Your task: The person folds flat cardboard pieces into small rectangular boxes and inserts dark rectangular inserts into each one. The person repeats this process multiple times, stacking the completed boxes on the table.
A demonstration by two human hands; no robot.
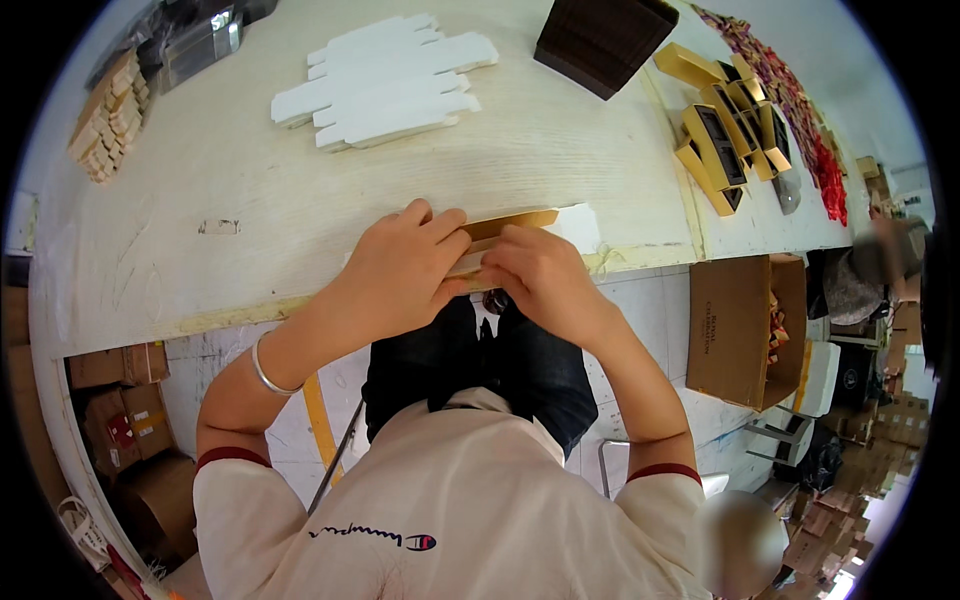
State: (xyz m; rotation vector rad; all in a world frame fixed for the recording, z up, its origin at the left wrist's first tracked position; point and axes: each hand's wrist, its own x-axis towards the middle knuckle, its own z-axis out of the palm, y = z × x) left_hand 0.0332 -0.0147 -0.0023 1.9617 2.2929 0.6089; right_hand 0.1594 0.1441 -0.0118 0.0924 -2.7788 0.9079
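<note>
At the table's (260, 268) near edge, I see the gold carton (516, 220) between left hand (405, 262), curled around it, and right hand (540, 275), pinching it.

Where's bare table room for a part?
Table: left patch between pale stacked pieces and left hand, bar a small dark mark; strip between white blanks and right hand; gap between blanks and gold boxes, nearside of dark stack. Crowded: far right, boxes beside red-gold heap; near edge, hands at gold carton.
</note>
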